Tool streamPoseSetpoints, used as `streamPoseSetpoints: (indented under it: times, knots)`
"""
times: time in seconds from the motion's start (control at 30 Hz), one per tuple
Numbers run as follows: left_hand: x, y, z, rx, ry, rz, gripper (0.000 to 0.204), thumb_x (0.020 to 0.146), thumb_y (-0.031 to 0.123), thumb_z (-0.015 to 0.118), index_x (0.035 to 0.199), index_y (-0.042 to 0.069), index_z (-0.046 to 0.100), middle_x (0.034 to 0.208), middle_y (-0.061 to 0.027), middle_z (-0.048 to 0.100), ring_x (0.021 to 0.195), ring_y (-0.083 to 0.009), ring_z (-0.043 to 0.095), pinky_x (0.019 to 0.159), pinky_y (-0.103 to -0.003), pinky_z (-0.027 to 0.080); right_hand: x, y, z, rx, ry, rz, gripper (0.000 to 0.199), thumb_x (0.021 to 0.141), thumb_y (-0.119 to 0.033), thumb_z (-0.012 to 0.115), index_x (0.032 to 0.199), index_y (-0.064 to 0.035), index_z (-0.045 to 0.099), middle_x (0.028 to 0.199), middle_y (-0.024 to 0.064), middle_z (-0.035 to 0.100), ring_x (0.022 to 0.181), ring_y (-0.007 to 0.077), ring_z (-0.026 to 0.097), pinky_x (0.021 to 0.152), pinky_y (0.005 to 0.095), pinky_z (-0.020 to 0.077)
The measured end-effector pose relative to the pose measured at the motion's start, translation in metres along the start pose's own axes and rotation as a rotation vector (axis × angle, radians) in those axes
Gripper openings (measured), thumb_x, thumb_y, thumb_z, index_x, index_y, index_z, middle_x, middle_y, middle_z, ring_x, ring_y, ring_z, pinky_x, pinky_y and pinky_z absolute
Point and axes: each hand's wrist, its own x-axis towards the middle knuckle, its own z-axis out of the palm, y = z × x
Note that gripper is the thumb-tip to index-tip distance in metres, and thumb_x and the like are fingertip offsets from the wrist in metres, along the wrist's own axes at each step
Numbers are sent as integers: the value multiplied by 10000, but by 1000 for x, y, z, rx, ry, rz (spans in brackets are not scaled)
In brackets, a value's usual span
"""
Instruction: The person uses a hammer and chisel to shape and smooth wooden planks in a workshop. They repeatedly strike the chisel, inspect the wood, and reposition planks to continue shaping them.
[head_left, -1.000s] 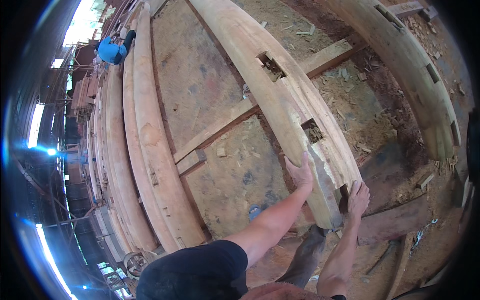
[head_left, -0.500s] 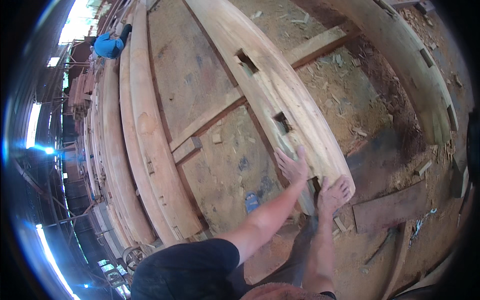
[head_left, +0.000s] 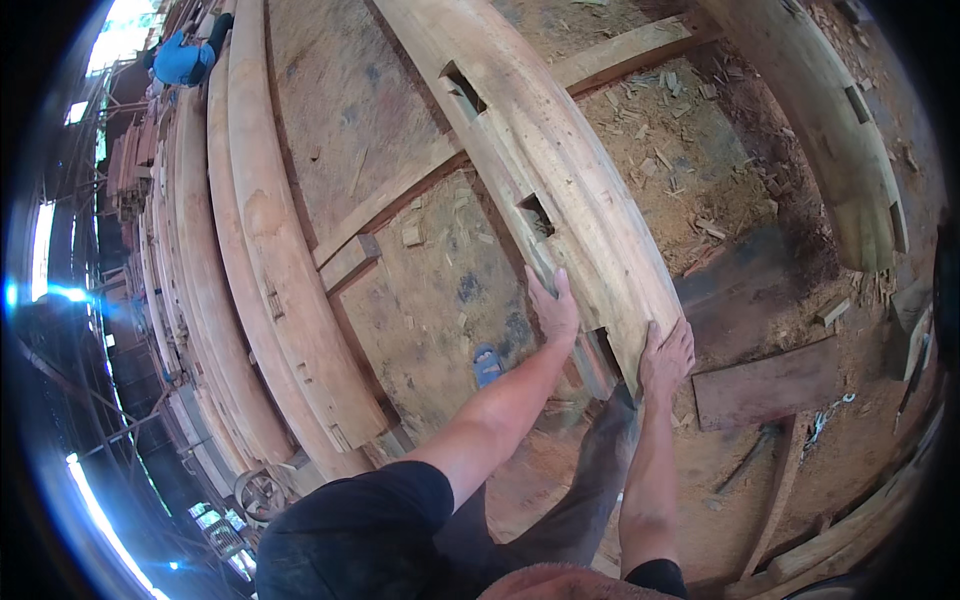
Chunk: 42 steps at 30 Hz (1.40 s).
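A long, pale, peeled log (head_left: 560, 150) with several rectangular mortises cut along it runs from the top of the view to its near end, close to my body. My left hand (head_left: 556, 312) grips the log's left side below a mortise (head_left: 536, 215), thumb apart from the fingers. On the opposite side of the near end, my right hand (head_left: 666, 360) curls over the right edge. Between the hands, near the end, is another dark notch (head_left: 604, 350). The undersides of the log and some fingertips are hidden.
A timber crosspiece (head_left: 400, 195) passes beneath the log. More long logs (head_left: 265, 210) lie at left, and another curved log (head_left: 850, 180) at right. A plank (head_left: 765, 383), a hammer-like tool (head_left: 748, 460), a blue sandal (head_left: 487, 366) and wood chips lie around. A person in blue (head_left: 182, 62) is far left.
The view has shifted, so the scene sits higher and further left. My right hand has moved outward around the log's right edge. My left hand keeps its place on the log.
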Motion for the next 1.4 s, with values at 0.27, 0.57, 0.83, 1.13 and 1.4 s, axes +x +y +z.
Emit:
streamPoseSetpoints:
  times: [0.27, 0.57, 0.83, 1.13, 1.4]
  knots:
    - [-33, 48, 34, 339, 90, -178, 1104, 908, 736, 593, 1668, 99, 106, 1698, -208, 187, 1547, -409, 243, 1191, -617, 309, 36, 25, -12, 102, -151, -18, 656, 1018, -550, 544, 1464, -71, 513, 1458, 224, 546, 1382, 393, 482, 1132, 553, 354]
    - [-36, 58, 53, 386, 135, -139, 1110, 923, 693, 615, 1644, 19, 106, 1655, -263, 221, 1536, -423, 244, 1236, -562, 246, 143, 48, -6, 446, -675, 295, 904, 1015, -734, 352, 1414, 38, 599, 1417, 275, 612, 1332, 360, 575, 1119, 439, 406]
    - [-18, 8, 26, 177, 101, 17, 1051, 945, 570, 665, 1652, 22, 114, 1666, -294, 189, 1535, -431, 243, 1243, -513, 259, 109, 39, 6, 422, -517, 174, 816, 1051, -653, 365, 1395, 45, 611, 1420, 285, 603, 1357, 381, 557, 1139, 426, 391]
    - [22, -81, -39, -292, -93, 58, 821, 1057, 441, 508, 1626, -49, 174, 1641, -285, 286, 1506, -378, 322, 1251, -423, 216, 6, -4, 29, 122, -138, 53, 631, 1048, -507, 498, 1417, 2, 556, 1409, 235, 588, 1321, 424, 533, 1115, 522, 385]
    - [4, -86, -87, 154, 127, -188, 858, 1056, 583, 447, 1579, -78, 285, 1599, -308, 354, 1500, -436, 323, 1247, -484, 243, -86, -56, 44, -71, -2, 3, 776, 1023, -536, 511, 1499, 71, 421, 1503, 269, 481, 1429, 423, 408, 1217, 542, 243]
